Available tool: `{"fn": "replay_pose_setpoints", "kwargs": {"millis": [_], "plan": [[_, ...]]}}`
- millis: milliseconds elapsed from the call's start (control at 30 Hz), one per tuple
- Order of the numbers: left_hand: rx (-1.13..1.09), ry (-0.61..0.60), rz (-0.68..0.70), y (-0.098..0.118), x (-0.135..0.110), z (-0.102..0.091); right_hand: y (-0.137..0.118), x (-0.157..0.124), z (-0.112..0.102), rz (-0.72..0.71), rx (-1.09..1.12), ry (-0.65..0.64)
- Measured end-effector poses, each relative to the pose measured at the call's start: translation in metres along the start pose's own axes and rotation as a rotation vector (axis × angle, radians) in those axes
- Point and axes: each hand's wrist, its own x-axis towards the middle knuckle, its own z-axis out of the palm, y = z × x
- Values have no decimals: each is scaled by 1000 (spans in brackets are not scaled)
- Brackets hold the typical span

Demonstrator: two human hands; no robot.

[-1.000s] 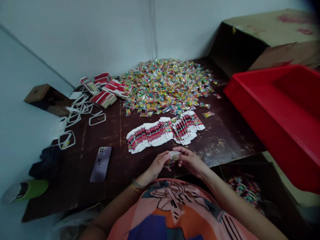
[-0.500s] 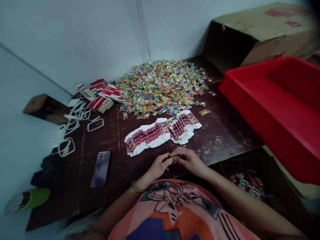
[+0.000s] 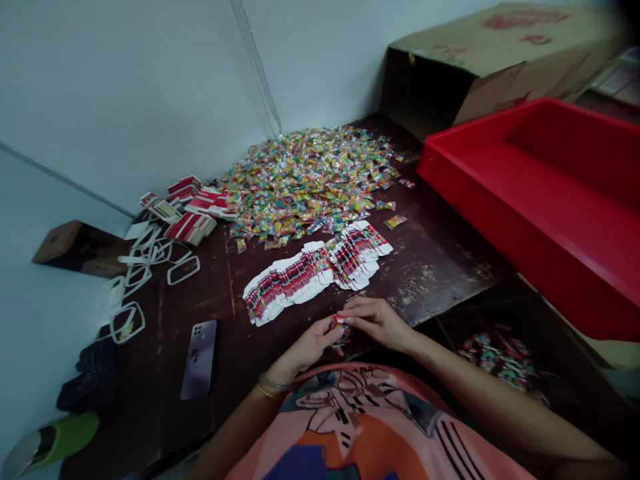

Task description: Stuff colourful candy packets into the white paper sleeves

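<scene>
A small red, multicoloured printed carton [image 3: 341, 325] is between my two hands, close to the table's front edge. My left hand [image 3: 314, 343] is closed round its left side, fingers partly hiding it. The fingers of my right hand [image 3: 379, 324] pinch its upper right part. Just beyond my hands lie two overlapping fanned rows of flat printed cartons [image 3: 290, 280], white-edged with red faces. Behind them spreads a large heap of small clear-wrapped colourful candies [image 3: 310, 183].
A red plastic tray [image 3: 500, 180] stands at right, with an opened cardboard box [image 3: 500, 40] behind. Leftward are a phone [image 3: 199, 360], white loops [image 3: 184, 269], red-and-white card stacks [image 3: 190, 229], a brown box [image 3: 75, 247] and a green-and-grey object [image 3: 70, 433]. Small colourful items [image 3: 500, 360] lie below the table edge.
The carton has turned in my hands, so its red, colourful printed face now shows. The whole view has shifted and tilted slightly; the things on the table appear unmoved.
</scene>
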Motion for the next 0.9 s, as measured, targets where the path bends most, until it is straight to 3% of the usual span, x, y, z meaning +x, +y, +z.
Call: {"fn": "replay_pose_setpoints", "kwargs": {"millis": [100, 167, 233, 300, 433, 500, 567, 733, 900], "plan": [[-113, -30, -96, -4, -1, 2, 4, -10, 13, -118, -168, -18], [-185, -31, -152, -5, 3, 7, 5, -15, 15, -93, -150, 45], [-223, -57, -159, -3, 8, 13, 3, -22, 2, -22, -72, 120], [-154, -117, -134, 1, 15, 15, 1, -40, -29, 107, -105, 224], [138, -149, -98, 6, 30, 6, 1, -109, -103, 533, -556, 429], [202, -135, -112, 4, 35, 1, 10, -141, -116, 699, -712, 499], [252, -123, -136, 0, 39, -2, 31, -157, -107, 820, -800, 534], [307, -88, -158, -6, 41, 1, 104, -131, -65, 1042, -937, 490], [271, -35, -186, -12, 39, -3, 152, -87, -71, 1032, -1003, 317]]}}
